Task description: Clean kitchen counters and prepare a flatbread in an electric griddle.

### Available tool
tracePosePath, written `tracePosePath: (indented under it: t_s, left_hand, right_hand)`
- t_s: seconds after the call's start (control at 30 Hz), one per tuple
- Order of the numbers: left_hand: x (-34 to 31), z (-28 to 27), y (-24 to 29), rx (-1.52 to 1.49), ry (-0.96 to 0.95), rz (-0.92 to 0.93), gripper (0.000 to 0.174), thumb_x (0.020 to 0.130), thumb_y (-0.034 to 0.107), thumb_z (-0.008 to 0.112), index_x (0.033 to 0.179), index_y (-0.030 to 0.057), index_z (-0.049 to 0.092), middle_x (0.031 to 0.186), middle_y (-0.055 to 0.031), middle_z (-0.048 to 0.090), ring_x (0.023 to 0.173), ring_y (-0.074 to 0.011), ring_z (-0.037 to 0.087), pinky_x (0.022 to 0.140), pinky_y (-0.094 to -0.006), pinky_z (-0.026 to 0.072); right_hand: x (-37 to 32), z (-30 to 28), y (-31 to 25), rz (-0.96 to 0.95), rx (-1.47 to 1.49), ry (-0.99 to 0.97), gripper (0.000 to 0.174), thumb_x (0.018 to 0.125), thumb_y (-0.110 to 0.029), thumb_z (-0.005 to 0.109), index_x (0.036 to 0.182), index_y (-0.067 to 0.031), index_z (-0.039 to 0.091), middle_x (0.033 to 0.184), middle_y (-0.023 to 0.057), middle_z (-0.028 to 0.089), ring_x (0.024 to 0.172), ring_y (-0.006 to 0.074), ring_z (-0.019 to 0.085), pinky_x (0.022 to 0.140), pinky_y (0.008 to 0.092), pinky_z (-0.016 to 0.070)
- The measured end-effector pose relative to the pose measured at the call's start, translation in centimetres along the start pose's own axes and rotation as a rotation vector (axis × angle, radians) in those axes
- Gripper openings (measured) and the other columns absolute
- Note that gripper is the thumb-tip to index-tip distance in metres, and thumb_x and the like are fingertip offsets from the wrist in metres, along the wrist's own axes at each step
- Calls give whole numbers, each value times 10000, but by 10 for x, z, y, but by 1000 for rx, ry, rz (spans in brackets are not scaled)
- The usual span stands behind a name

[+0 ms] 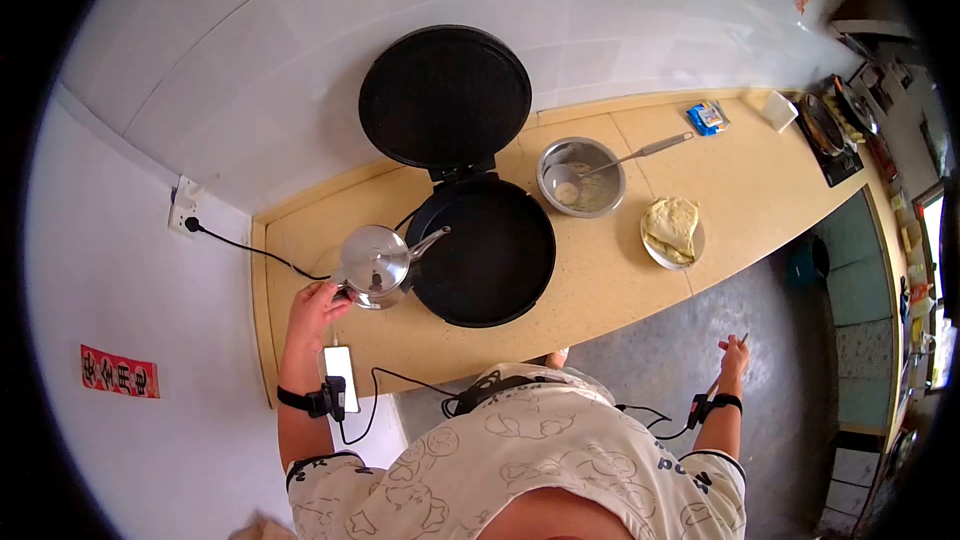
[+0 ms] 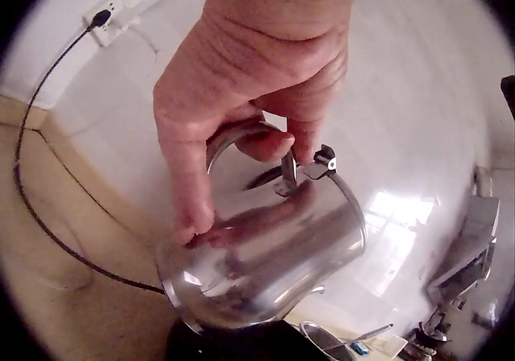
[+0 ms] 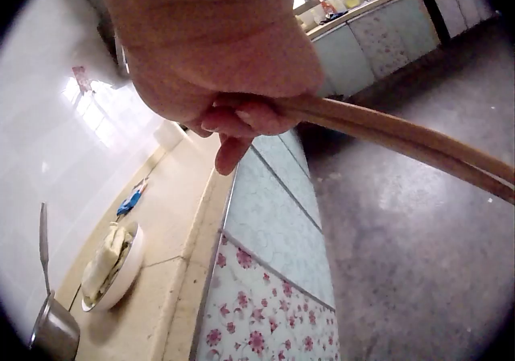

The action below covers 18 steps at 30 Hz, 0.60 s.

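Note:
My left hand grips the handle of a shiny metal pot, whose spout reaches over the left rim of a round black pan with its lid raised. In the left wrist view, the fingers of the left hand curl round the handle of the tilted pot. Out over the floor, beyond the counter's front edge, is my right hand. The right wrist view shows the right hand with its fingers curled round a pair of wooden chopsticks.
On the counter, a metal bowl holds a long-handled utensil, and a white bowl holds folded flatbread. A blue packet lies farther right. A phone rests at the left front edge. A black cord runs to the wall socket.

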<state>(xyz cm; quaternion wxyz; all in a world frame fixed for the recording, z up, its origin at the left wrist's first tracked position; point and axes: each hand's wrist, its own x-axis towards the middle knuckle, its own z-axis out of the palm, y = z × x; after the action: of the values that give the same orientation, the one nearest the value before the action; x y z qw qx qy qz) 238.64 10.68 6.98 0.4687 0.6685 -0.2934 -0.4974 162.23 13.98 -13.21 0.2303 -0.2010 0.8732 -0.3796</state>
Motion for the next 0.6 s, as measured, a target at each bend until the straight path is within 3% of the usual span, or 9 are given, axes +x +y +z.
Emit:
tracePosePath:
  t_s: [0.1, 0.17, 0.33, 0.5, 0.6]
  left_hand:
    - [1, 4, 5, 10, 24, 3, 313, 856, 256, 595, 970, -34, 571, 927, -115, 617, 820, -248, 634, 751, -340, 522]
    - [6, 1, 4, 7, 11, 1, 313, 852, 259, 600, 969, -30, 572, 929, -110, 613, 826, -249, 632, 750, -342, 522]
    - [10, -1, 4, -13, -3, -4, 317, 841, 263, 614, 969, -24, 570, 932, -101, 606, 847, -258, 628, 749, -346, 522]
    - [16, -4, 4, -51, -45, -40, 301, 849, 231, 575, 1005, -24, 543, 1008, -153, 591, 899, -315, 613, 829, -414, 501]
    - [11, 1, 8, -91, -62, -28, 295, 860, 255, 573, 968, -18, 549, 991, -155, 603, 894, -302, 625, 802, -379, 509]
  right_hand:
    - [-1, -1, 3, -48, 0, 30, 296, 822, -293, 572, 862, -16, 667, 683, 44, 651, 580, 93, 474, 570, 275, 385]
    - [8, -1, 12, -53, -66, 51, 302, 798, -327, 581, 840, -39, 662, 683, 48, 659, 526, 100, 485, 510, 289, 392]
    - [22, 1, 30, -24, -43, 28, 304, 804, -324, 573, 882, -43, 660, 697, 54, 664, 560, 112, 504, 553, 295, 411]
    - [0, -1, 8, -17, -23, 28, 296, 812, -312, 569, 899, -42, 654, 703, 52, 664, 567, 110, 502, 557, 295, 407]
    - [-3, -1, 5, 14, -20, 13, 297, 814, -311, 569, 907, -41, 651, 711, 49, 663, 578, 107, 502, 562, 296, 404]
